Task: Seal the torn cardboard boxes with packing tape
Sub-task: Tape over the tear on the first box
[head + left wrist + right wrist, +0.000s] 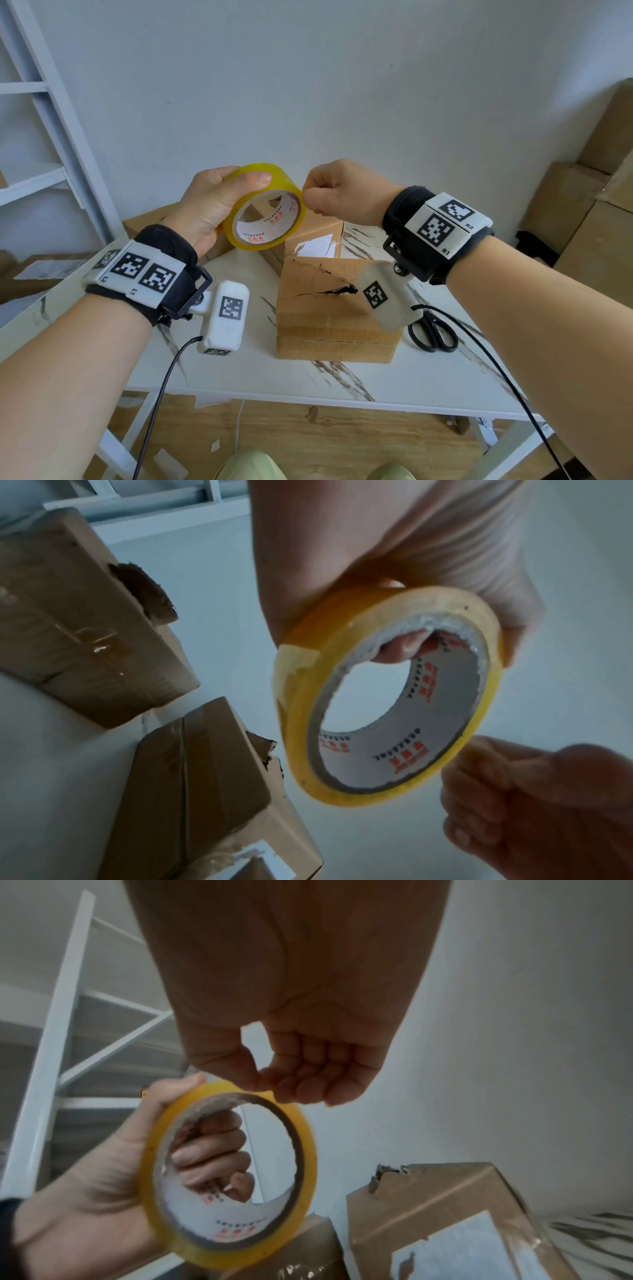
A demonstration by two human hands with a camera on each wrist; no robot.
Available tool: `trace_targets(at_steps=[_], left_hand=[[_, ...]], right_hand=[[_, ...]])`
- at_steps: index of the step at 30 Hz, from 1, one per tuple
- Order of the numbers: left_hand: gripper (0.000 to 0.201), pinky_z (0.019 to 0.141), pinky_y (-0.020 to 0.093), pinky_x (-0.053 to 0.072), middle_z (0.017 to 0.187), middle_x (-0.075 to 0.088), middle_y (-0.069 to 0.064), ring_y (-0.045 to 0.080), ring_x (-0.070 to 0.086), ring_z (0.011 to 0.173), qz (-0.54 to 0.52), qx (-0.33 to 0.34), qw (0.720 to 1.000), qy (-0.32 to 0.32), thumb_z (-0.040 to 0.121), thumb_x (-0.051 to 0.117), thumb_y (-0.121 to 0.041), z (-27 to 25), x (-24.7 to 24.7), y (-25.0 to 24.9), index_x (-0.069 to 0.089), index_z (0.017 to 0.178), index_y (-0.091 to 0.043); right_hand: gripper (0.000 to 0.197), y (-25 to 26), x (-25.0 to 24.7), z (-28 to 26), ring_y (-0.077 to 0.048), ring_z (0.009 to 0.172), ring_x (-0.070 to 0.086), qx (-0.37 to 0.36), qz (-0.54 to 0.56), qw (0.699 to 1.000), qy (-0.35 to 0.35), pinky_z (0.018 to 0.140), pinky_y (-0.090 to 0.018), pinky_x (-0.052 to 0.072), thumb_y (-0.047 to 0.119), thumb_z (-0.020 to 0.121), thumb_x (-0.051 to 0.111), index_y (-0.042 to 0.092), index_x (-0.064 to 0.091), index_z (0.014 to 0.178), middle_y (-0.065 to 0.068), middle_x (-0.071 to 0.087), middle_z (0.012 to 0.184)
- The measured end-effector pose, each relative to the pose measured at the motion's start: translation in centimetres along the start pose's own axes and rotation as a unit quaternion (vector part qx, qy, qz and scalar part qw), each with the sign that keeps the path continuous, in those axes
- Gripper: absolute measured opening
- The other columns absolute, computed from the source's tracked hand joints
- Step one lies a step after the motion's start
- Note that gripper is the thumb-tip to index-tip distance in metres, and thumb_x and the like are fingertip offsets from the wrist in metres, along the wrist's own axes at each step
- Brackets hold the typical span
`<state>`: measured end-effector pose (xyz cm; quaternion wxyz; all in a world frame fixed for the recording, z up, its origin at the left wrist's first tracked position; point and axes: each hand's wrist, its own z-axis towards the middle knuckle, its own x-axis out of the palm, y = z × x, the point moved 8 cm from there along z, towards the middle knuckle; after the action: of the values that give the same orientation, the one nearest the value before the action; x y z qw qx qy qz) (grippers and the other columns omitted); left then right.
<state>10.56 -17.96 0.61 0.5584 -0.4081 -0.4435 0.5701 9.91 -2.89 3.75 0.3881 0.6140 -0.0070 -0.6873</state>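
My left hand [205, 209] grips a yellow tape roll [253, 246] with the thumb over the top and fingers through the core, held up above the table. My right hand [335, 192], fingers curled, pinches the roll's right rim with thumb and forefinger. In the left wrist view the tape roll [394, 794] shows a folded tape end [294, 664] on the side away from the right hand [548, 804]. Below the hands stands a cardboard box [325, 322] with a jagged tear [337, 291] across its top. The right wrist view shows the tape roll [145, 1177] under my right hand [308, 1056].
Black scissors [433, 334] lie right of the torn box on the white marble-pattern table [239, 370]. Behind it stand a box with a ripped white label [315, 236] and another box [147, 219]. A white shelf frame [51, 137] is at left, stacked cartons [599, 205] at right.
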Motion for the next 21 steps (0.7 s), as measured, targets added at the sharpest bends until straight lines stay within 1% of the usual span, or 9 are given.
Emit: trace_targets(at_steps=[2, 4, 6, 8, 9, 11, 12, 17, 21], left_hand=[[0.057, 0.080, 0.034, 0.054, 0.095, 0.069, 0.012, 0.025, 0.065, 0.083, -0.018, -0.004, 1.000, -0.004, 0.045, 0.076, -0.042, 0.0, -0.1, -0.1, 0.069, 0.092, -0.012], [0.055, 0.078, 0.033, 0.054, 0.092, 0.069, 0.010, 0.023, 0.065, 0.080, -0.018, -0.006, 1.000, -0.009, 0.045, 0.076, -0.042, 0.0, -0.3, -0.2, 0.069, 0.090, -0.013], [0.048, 0.073, 0.031, 0.054, 0.084, 0.071, 0.006, 0.019, 0.066, 0.074, -0.007, -0.003, 1.000, -0.011, 0.047, 0.077, -0.040, 0.0, -0.2, -0.2, 0.069, 0.087, -0.015], [0.024, 0.062, 0.024, 0.054, 0.071, 0.071, -0.001, 0.012, 0.066, 0.064, -0.008, -0.002, 1.000, -0.006, 0.060, 0.078, -0.032, -0.2, 0.3, -0.3, 0.071, 0.078, -0.019], [0.008, 0.056, 0.019, 0.050, 0.061, 0.068, -0.005, 0.008, 0.063, 0.055, -0.010, -0.006, 1.000, -0.007, 0.070, 0.075, -0.027, -0.4, 0.6, -0.3, 0.071, 0.067, -0.021], [0.043, 0.044, 0.012, 0.042, 0.043, 0.057, -0.009, 0.001, 0.053, 0.040, -0.017, -0.004, 1.000, -0.009, 0.085, 0.063, -0.020, -0.5, 0.8, -0.2, 0.066, 0.043, -0.024], [0.050, 0.042, 0.012, 0.041, 0.040, 0.054, -0.010, 0.000, 0.050, 0.037, -0.025, -0.001, 1.000, -0.012, 0.088, 0.059, -0.019, -0.5, 0.8, 0.0, 0.063, 0.038, -0.025], [0.056, 0.043, 0.012, 0.041, 0.037, 0.051, -0.009, 0.001, 0.048, 0.034, -0.039, -0.009, 0.999, -0.018, 0.090, 0.055, -0.020, -0.6, 0.7, -0.3, 0.061, 0.035, -0.025], [0.055, 0.043, 0.012, 0.042, 0.038, 0.052, -0.011, 0.000, 0.049, 0.036, -0.052, -0.006, 0.999, -0.011, 0.090, 0.055, -0.021, -0.7, 0.9, -0.6, 0.060, 0.035, -0.025]], right_hand=[[0.009, -0.1, -0.9, 0.3, -0.010, 0.073, 0.056, -0.006, 0.025, 0.999, -0.047, 0.071, -0.025, 0.049, 0.018, 0.086, 0.059, 0.012, 0.065, 0.088, 0.003, 0.061, 0.077], [0.017, -0.2, -1.1, 0.5, -0.008, 0.074, 0.058, -0.010, 0.016, 0.998, -0.062, 0.071, -0.020, 0.049, 0.022, 0.079, 0.071, 0.015, 0.069, 0.094, 0.006, 0.063, 0.079], [0.024, -0.2, -1.0, 0.7, -0.010, 0.077, 0.062, -0.013, 0.013, 0.997, -0.081, 0.072, -0.022, 0.052, 0.025, 0.073, 0.078, 0.014, 0.070, 0.093, 0.004, 0.066, 0.081], [0.022, -0.1, -1.5, 0.7, -0.016, 0.079, 0.065, -0.007, 0.023, 0.991, -0.132, 0.073, -0.028, 0.054, 0.023, 0.069, 0.081, 0.012, 0.070, 0.086, -0.001, 0.069, 0.082], [0.020, 0.0, -1.7, 0.7, -0.017, 0.078, 0.064, -0.003, 0.021, 0.988, -0.155, 0.072, -0.030, 0.053, 0.022, 0.069, 0.081, 0.012, 0.069, 0.082, -0.001, 0.068, 0.079], [0.019, 0.1, -2.0, 0.9, -0.016, 0.072, 0.060, 0.004, 0.007, 0.984, -0.176, 0.067, -0.029, 0.051, 0.023, 0.069, 0.082, 0.012, 0.068, 0.075, 0.004, 0.062, 0.069], [0.019, 0.2, -2.2, 0.9, -0.014, 0.070, 0.057, 0.007, 0.002, 0.984, -0.177, 0.065, -0.027, 0.049, 0.024, 0.069, 0.081, 0.012, 0.067, 0.074, 0.007, 0.058, 0.065], [0.020, 0.7, -2.2, 1.1, -0.014, 0.068, 0.057, -0.016, -0.001, 0.990, -0.139, 0.066, -0.028, 0.050, 0.024, 0.070, 0.081, 0.012, 0.065, 0.072, 0.001, 0.063, 0.070], [0.021, 0.6, -2.3, 1.2, -0.005, 0.056, 0.048, -0.019, 0.006, 0.990, -0.137, 0.055, -0.015, 0.040, 0.026, 0.073, 0.079, 0.014, 0.061, 0.070, 0.009, 0.054, 0.061]])
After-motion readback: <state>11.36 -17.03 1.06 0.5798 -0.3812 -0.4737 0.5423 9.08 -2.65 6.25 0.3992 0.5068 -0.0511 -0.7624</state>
